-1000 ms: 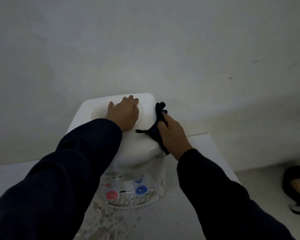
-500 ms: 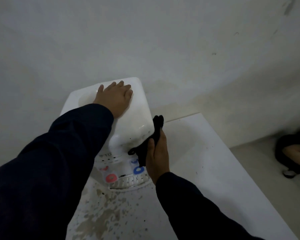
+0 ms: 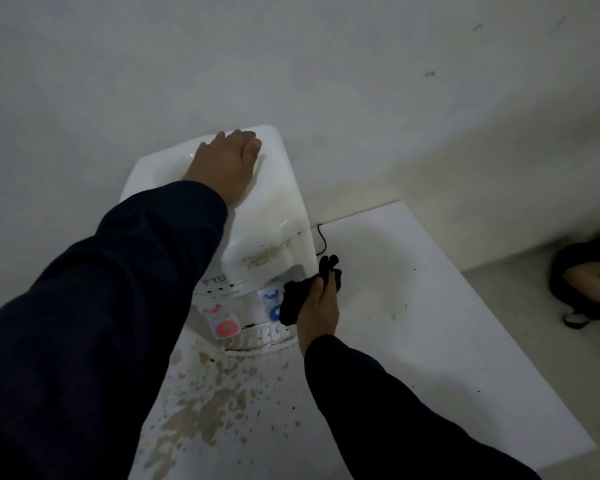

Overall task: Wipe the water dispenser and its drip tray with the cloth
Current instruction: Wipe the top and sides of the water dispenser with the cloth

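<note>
A white tabletop water dispenser [image 3: 278, 209] stands against the wall, with a brown smear on its front top edge. My left hand [image 3: 224, 166] lies flat on its top, fingers spread. My right hand [image 3: 317, 313] grips a bunched dark cloth [image 3: 293, 301] against the dispenser's lower right front, next to the blue tap [image 3: 274, 306]. The red tap [image 3: 224, 323] sits to the left. Below the taps, the slotted white drip tray [image 3: 260, 336] shows partly, its left part hidden by my left sleeve.
The dispenser stands on a white table [image 3: 430, 341] with brown stains and specks [image 3: 205, 420] in front of the tray. A thin black cord [image 3: 323, 240] lies behind my right hand. At the far right a person's foot in a dark sandal [image 3: 586, 282] rests on the floor.
My right hand has slid the cloth down from the dispenser's upper right side to its lower right front by the blue tap. My left hand has stayed on top.
</note>
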